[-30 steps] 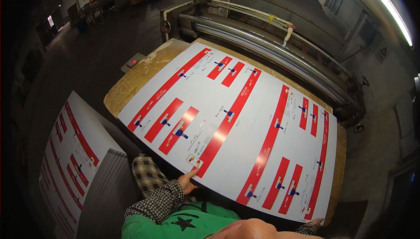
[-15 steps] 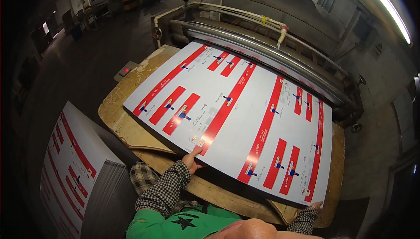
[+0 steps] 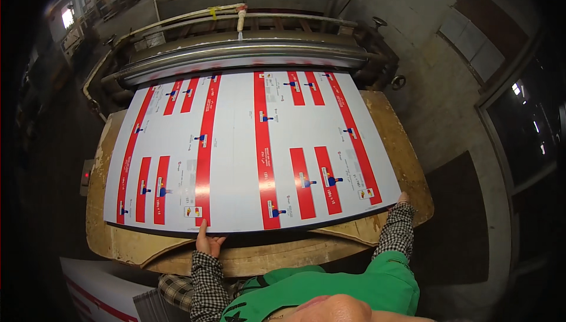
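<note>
A large white printed sheet (image 3: 236, 145) with red bands and small blue figures lies on a worn wooden table (image 3: 407, 139). Its far edge reaches up to the metal roller (image 3: 247, 51) of a machine. At the near edge, left of the middle, my left hand (image 3: 207, 244) pinches the sheet, thumb on top and the other fingers lower at the rim. My right hand (image 3: 402, 199) is at the near right corner, closed on the edge; most of its fingers are hidden. A dark band shows under the sheet's near edge, and I cannot tell how many layers lie there.
Another stack of similar printed sheets (image 3: 97, 286) stands low at my left. Pale pipes (image 3: 177, 22) run above the roller, and a handwheel (image 3: 398, 82) sticks out at its right end. A box with a red light (image 3: 87, 174) is left of the table.
My view has turned to the right, so the roller now lies nearly level across the picture. Both hands stay at the sheet's near edge; the sheet shows no clear shift on the table.
</note>
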A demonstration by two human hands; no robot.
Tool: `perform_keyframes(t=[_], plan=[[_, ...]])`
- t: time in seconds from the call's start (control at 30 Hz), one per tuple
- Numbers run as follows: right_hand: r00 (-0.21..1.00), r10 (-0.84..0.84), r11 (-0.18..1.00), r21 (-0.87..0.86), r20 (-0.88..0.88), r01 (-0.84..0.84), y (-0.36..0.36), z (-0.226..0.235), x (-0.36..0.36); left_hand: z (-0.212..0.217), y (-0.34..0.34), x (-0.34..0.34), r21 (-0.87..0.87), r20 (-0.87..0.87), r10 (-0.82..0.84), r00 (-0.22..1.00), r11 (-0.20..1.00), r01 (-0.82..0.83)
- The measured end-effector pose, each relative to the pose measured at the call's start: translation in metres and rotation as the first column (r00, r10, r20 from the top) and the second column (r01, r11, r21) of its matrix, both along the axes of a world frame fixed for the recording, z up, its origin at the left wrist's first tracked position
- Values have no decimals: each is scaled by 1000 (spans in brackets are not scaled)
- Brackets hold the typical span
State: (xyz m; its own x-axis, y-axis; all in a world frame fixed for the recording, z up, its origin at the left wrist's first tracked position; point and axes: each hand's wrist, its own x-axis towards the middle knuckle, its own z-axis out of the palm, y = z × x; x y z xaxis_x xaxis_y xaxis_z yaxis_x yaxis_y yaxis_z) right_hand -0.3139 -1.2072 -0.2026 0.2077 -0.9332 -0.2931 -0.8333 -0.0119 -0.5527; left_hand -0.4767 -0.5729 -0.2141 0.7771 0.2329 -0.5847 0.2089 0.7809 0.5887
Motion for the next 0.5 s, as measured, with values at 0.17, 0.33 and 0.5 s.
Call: perform_keyframes(t=[0.17, 0.33, 0.5], plan=[[999, 6, 1000, 24, 33, -7, -4, 6, 3, 7, -3, -1, 3, 8, -11, 1000, 1000, 11], [999, 10, 999, 50, 53, -13, -3, -3, 4, 10, -3, -2, 7, 19, 2, 1000, 1000, -2], [993, 28, 999, 42, 116, -33, -10, -10, 1, 4, 0, -1, -69, 54, 60, 997, 996, -56]])
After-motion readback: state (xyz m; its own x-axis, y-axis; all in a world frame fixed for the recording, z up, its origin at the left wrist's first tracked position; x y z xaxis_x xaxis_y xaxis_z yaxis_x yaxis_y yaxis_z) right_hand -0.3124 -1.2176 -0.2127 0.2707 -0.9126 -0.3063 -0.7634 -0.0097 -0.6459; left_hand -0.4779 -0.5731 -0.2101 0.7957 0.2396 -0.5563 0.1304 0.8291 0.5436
